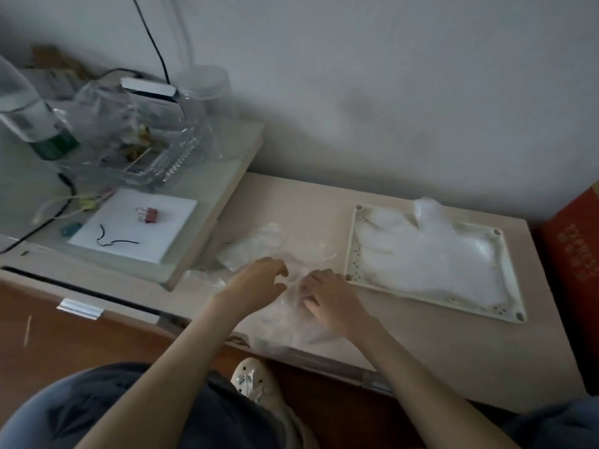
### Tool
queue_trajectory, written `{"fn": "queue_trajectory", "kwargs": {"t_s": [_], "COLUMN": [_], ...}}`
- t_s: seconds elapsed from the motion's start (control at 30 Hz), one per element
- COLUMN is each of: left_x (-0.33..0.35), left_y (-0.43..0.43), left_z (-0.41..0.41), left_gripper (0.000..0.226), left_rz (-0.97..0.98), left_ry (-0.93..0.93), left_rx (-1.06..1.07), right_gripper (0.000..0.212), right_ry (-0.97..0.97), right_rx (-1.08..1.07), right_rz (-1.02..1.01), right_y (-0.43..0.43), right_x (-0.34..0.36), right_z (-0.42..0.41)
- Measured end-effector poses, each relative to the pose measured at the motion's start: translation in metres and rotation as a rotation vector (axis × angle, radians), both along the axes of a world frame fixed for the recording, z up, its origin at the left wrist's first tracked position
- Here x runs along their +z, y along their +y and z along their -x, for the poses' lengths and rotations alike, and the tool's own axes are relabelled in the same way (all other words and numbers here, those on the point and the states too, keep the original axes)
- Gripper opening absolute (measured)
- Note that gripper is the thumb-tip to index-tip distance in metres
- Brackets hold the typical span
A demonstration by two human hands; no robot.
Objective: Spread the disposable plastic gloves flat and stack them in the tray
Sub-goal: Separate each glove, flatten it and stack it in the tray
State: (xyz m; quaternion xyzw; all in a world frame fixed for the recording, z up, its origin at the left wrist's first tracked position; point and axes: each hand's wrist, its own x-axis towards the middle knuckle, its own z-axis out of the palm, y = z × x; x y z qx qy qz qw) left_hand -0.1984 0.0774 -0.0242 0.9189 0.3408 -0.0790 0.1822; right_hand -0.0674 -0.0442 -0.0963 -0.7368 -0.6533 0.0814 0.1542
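A clear plastic glove (285, 328) lies on the beige table (421, 345) near its front edge. Both my hands are on it. My left hand (256, 283) hovers with its fingers curled over the glove's upper part. My right hand (327, 299) presses down on the glove with bent fingers. More crumpled clear gloves (256, 247) lie just behind my hands. To the right stands a cream tray (351, 251) with dotted rim, holding a stack of flattened gloves (428, 254).
A raised shelf (207, 218) on the left carries a white pad with a red binder clip (147, 214), clear containers (155, 140), a bottle and cables. A red box (573, 254) stands at the right edge. My knees and a shoe show below.
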Motion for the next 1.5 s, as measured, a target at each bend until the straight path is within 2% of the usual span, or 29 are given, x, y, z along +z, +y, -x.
{"fn": "queue_trajectory", "kwargs": {"t_s": [0.07, 0.13, 0.2, 0.27, 0.33, 0.53, 0.63, 0.7, 0.73, 0.8, 0.87, 0.9, 0.97, 1.0, 1.07, 1.13, 1.17, 1.23, 1.33, 1.43, 1.5], "left_x": [0.007, 0.017, 0.023, 0.029, 0.029, 0.022, 0.031, 0.039, 0.044, 0.057, 0.072, 0.08, 0.093, 0.097, 0.095, 0.079, 0.07, 0.057, 0.051, 0.049, 0.044], "left_y": [-0.005, -0.011, -0.019, -0.029, -0.035, -0.03, -0.025, -0.019, -0.016, -0.012, -0.013, -0.017, -0.026, -0.03, -0.036, -0.038, -0.038, -0.042, -0.05, -0.057, -0.061], "left_z": [0.001, -0.003, -0.009, -0.014, -0.017, -0.022, -0.019, -0.017, -0.016, -0.021, -0.029, -0.033, -0.042, -0.048, -0.061, -0.077, -0.085, -0.098, -0.117, -0.139, -0.154], "left_gripper": [0.027, 0.03, 0.04, 0.058, 0.065, 0.026, 0.022, 0.023, 0.025, 0.029, 0.036, 0.04, 0.031, 0.025, 0.025, 0.038, 0.044, 0.041, 0.025, 0.022, 0.033], "left_rz": [-0.127, -0.172, -0.162, -0.14, -0.114, -0.142, -0.071, 0.12, 0.323, 0.935, 1.486, 1.644, 1.734, 1.729, 1.698, 1.658, 1.567, 1.403, 1.44, 1.423, 1.349], "left_ry": [-0.055, -0.16, -0.16, -0.077, -0.05, -0.251, -0.42, -0.619, -0.765, -1.073, -1.242, -1.275, -1.273, -1.246, -1.176, -1.115, -1.086, -1.016, -0.949, -0.897, -0.85], "left_rx": [0.019, 0.049, 0.0, -0.061, -0.056, 0.119, 0.263, 0.454, 0.593, 0.81, 0.743, 0.633, 0.419, 0.376, 0.385, 0.446, 0.479, 0.514, 0.496, 0.469, 0.432], "right_gripper": [0.01, 0.004, 0.003, 0.01, 0.016, 0.014, 0.019, 0.028, 0.034, 0.06, 0.085, 0.09, 0.1, 0.102, 0.093, 0.084, 0.082, 0.068, 0.01, 0.023, 0.039], "right_ry": [-0.005, 0.013, 0.084, 0.211, 0.309, 0.38, 0.655, 0.905, 1.015, 1.198, 1.395, 1.525, 1.799, 1.903, 2.039, 2.071, 2.069, 2.006, 1.756, 1.389, 1.275], "right_rx": [-0.044, -0.069, -0.087, -0.117, -0.141, -0.142, -0.26, -0.362, -0.403, -0.431, -0.455, -0.461, -0.401, -0.353, -0.239, -0.21, -0.196, -0.219, -0.521, -0.61, -0.616], "right_rz": [-0.099, -0.122, -0.135, -0.166, -0.224, -0.327, -0.3, -0.32, -0.328, -0.341, -0.366, -0.348, -0.229, -0.178, -0.163, -0.248, -0.311, -0.406, -0.445, -0.445, -0.479], "right_y": [-0.001, -0.001, -0.001, -0.001, 0.002, 0.011, 0.006, 0.002, 0.0, -0.001, 0.003, 0.004, 0.003, -0.002, -0.011, -0.025, -0.032, -0.047, -0.07, -0.089, -0.102], "right_x": [0.002, 0.007, 0.013, 0.025, 0.042, 0.08, 0.092, 0.094, 0.094, 0.092, 0.086, 0.084, 0.084, 0.085, 0.086, 0.09, 0.093, 0.099, 0.096, 0.09, 0.088], "right_z": [0.0, -0.004, -0.013, -0.02, -0.025, -0.027, -0.028, -0.031, -0.032, -0.032, -0.034, -0.036, -0.039, -0.04, -0.047, -0.061, -0.072, -0.088, -0.118, -0.143, -0.156]}}
